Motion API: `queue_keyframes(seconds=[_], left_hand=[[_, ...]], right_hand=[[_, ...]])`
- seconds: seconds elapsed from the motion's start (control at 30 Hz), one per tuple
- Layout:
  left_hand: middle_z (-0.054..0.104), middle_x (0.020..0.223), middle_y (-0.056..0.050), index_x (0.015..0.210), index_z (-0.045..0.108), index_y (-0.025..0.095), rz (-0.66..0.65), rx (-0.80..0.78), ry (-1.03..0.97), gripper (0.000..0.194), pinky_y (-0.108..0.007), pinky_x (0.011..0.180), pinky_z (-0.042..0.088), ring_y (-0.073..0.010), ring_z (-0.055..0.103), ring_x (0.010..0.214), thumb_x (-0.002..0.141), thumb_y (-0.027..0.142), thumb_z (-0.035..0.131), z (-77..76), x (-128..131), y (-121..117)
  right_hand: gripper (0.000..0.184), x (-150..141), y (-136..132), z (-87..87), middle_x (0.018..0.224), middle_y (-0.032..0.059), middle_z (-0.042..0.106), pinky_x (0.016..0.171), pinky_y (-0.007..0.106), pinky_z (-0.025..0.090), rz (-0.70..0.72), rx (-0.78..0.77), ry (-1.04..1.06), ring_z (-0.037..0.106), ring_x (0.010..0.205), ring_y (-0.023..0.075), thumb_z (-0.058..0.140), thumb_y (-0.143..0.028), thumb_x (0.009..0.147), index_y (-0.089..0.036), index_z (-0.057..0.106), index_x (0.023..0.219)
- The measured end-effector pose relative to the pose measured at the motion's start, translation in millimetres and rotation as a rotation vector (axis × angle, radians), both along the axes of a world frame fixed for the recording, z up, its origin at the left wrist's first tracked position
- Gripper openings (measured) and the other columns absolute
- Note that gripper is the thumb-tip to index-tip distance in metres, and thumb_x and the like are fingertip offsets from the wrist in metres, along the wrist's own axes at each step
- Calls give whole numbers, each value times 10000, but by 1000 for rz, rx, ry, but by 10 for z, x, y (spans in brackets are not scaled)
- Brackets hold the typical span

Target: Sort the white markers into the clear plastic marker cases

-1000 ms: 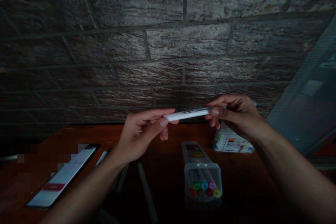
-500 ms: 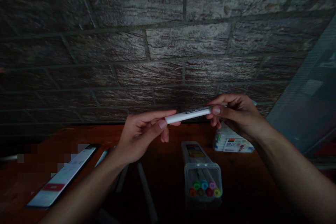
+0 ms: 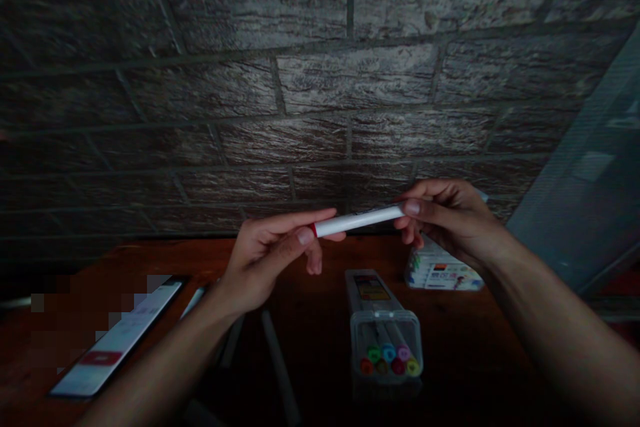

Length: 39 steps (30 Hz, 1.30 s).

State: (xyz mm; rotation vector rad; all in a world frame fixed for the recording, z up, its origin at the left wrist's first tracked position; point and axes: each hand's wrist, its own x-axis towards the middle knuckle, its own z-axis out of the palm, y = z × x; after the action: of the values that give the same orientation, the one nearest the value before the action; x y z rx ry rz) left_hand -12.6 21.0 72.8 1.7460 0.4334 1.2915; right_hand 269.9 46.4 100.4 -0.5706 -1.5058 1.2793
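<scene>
A white marker pen (image 3: 359, 219) with a red band at its left end is held level between both hands, above the table. My left hand (image 3: 273, 260) pinches the red end between thumb and fingers. Closed round the other end is my right hand (image 3: 445, 217), whose fingers cover part of the barrel. Below the marker, a clear plastic case (image 3: 356, 327) lies with its end facing me. Several markers (image 3: 389, 351) with coloured ends rest inside it.
Behind my right hand stands a white printed box (image 3: 450, 276). A phone (image 3: 117, 340) with a lit screen lies at the left of the wooden table (image 3: 320, 280). Loose pens (image 3: 280, 367) lie near my left forearm. A brick wall (image 3: 320, 80) rises behind the table.
The marker has turned about its length, so its dark printing is now mostly out of sight. A red band now shows by my left thumb. Both hands stay in nearly the same place.
</scene>
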Motion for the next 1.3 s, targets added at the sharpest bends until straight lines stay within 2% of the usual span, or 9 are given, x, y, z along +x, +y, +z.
queue_keyframes(seconds=[0.27, 0.53, 0.7, 0.87, 1.07, 1.3], left_hand=[[851, 929, -77, 1178, 813, 217, 176, 30, 11, 234, -255, 575, 572, -116, 669, 552, 974, 207, 701, 64, 92, 3], [812, 746, -31, 1059, 811, 173, 355, 56, 86, 168, -217, 526, 540, -111, 668, 528, 902, 229, 786, 40, 88, 50], [789, 717, -24, 1023, 802, 157, 393, 50, 93, 157, -215, 522, 537, -109, 658, 521, 912, 264, 777, 42, 95, 74], [703, 573, 11, 923, 797, 152, 449, 72, 131, 125, -187, 480, 471, -105, 630, 493, 859, 256, 821, 39, 108, 69], [672, 559, 24, 899, 792, 160, 470, 100, 159, 128, -192, 443, 400, -99, 569, 472, 820, 247, 842, 29, 139, 73], [678, 586, 23, 830, 793, 171, 450, 124, 147, 71, -203, 446, 385, -96, 541, 479, 810, 226, 835, 63, 163, 51]], right_hand=[[231, -23, -5, 1, 666, 49, 801, 401, 178, 588, -6, 10, -34, 723, 465, 139, 922, -346, 779, -167, 796, 704], [124, -42, 22, -43, 659, 38, 791, 498, 159, 591, -16, 98, -104, 718, 536, 112, 907, -283, 808, -183, 836, 831], [183, -56, 6, -63, 695, 25, 798, 521, 172, 588, -50, 123, -136, 712, 553, 105, 919, -227, 787, -206, 853, 957], [146, -94, -28, -55, 665, 34, 786, 494, 195, 588, -39, 108, -153, 713, 543, 123, 912, -235, 788, -194, 859, 917], [123, -126, -48, -46, 665, 38, 789, 481, 198, 592, -23, 102, -149, 710, 536, 126, 912, -241, 785, -194, 854, 884], [158, -133, -68, -29, 657, 45, 790, 481, 203, 591, -27, 96, -187, 704, 524, 129, 924, -253, 769, -184, 852, 891]])
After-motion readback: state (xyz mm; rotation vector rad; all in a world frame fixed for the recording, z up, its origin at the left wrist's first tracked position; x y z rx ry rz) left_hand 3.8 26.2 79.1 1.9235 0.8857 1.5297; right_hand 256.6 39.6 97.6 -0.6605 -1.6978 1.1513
